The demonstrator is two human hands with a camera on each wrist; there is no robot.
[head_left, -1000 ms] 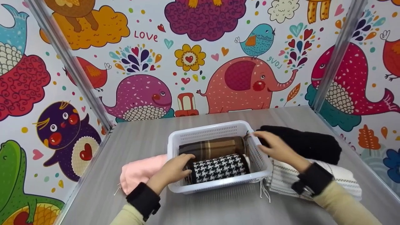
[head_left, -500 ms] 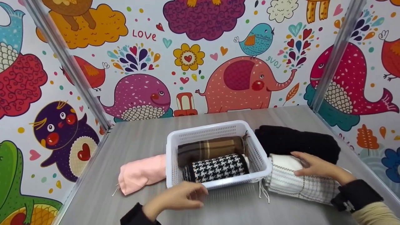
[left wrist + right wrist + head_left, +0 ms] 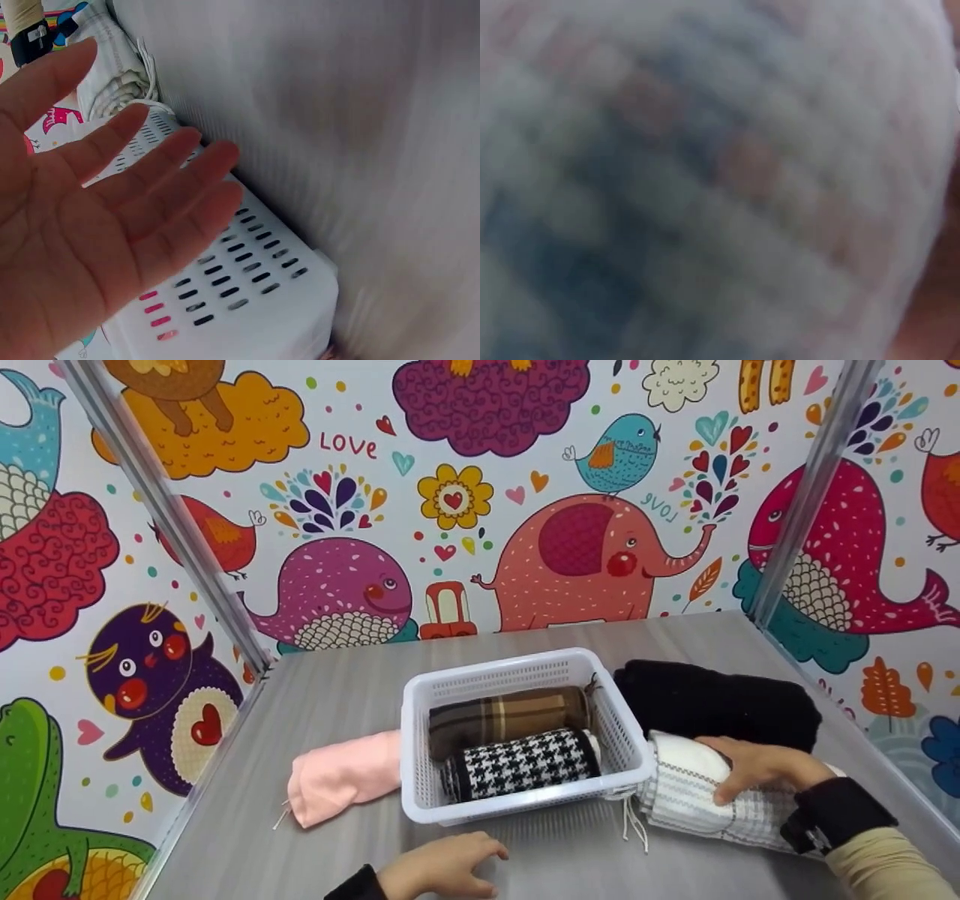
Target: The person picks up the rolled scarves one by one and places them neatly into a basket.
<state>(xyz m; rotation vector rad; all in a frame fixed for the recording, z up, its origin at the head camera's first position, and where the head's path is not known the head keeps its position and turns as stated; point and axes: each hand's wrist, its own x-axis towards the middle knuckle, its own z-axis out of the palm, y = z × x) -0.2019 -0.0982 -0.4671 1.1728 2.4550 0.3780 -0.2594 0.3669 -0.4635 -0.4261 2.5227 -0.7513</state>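
Note:
My right hand grips a white rolled scarf with grey stripes and fringe, thumb on the near side and fingers over the far side. Its blurred weave fills the right wrist view. My left hand hovers in front of the white plastic basket, fingers loosely extended and holding nothing; the left wrist view shows its bare palm. Inside the basket lie a brown plaid roll and a black-and-white houndstooth roll, side by side.
A pink rolled cloth lies against the basket's left side. Right of the basket, behind the white scarf, is a bulky black roll. Printed walls with metal posts enclose the grey table.
Both hands left the basket. My right hand moved right and came down onto the white scarf. My left hand drew back toward the near edge. The basket and rolls stay in place.

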